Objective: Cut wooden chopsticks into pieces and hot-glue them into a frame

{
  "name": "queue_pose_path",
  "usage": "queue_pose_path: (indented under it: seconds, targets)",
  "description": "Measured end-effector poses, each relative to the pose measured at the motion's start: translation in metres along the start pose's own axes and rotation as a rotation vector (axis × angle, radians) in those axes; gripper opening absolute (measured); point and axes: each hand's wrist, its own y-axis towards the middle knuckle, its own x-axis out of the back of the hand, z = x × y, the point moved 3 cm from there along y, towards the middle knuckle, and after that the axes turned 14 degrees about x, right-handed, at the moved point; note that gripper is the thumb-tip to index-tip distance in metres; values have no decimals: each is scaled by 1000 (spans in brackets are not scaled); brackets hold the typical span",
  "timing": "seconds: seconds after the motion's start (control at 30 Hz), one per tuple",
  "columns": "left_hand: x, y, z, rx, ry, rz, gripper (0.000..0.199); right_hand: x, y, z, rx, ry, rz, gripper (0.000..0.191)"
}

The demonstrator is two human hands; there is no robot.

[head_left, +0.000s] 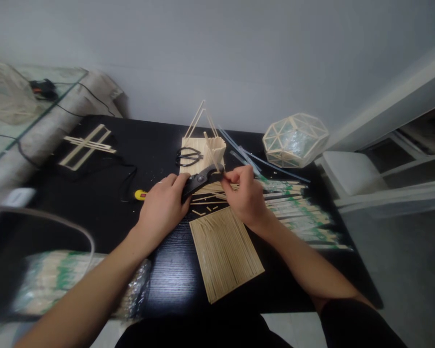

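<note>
My left hand (165, 200) is wrapped round the handles of black pruning shears (202, 178), whose jaws point right. Thumb and fingers of my right hand (246, 195) are pinched together at the jaw tips. They hold what looks like a thin wooden stick, mostly hidden by the fingers. Below the hands lies a square panel of wooden sticks (226, 256), a few short pieces loose on its top edge. Behind the shears are a wooden model (192, 142) with a triangular frame, a cup of sticks (215, 147) and black-handled scissors (189, 157).
Wrapped stick packs (297, 210) lie right on the black table (170, 280); a plastic bag of sticks (58, 275) is front left. A faceted frame (295, 140) stands back right. Crossed sticks (89, 145), a yellow-ended tool (140, 195) and cables occupy the left side.
</note>
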Motion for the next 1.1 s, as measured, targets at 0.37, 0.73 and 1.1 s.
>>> queue_pose_path:
  seconds: [0.37,0.73,1.1]
  targets:
    - [1,-6,-9,96,132,97,15,-2,-3,-2,-142,51,62,19]
    - [2,-7,-10,135,148,165,23,-5,-4,0,-176,60,72,20]
    - [1,-7,-4,114,140,125,24,-4,-2,1,-176,71,72,19]
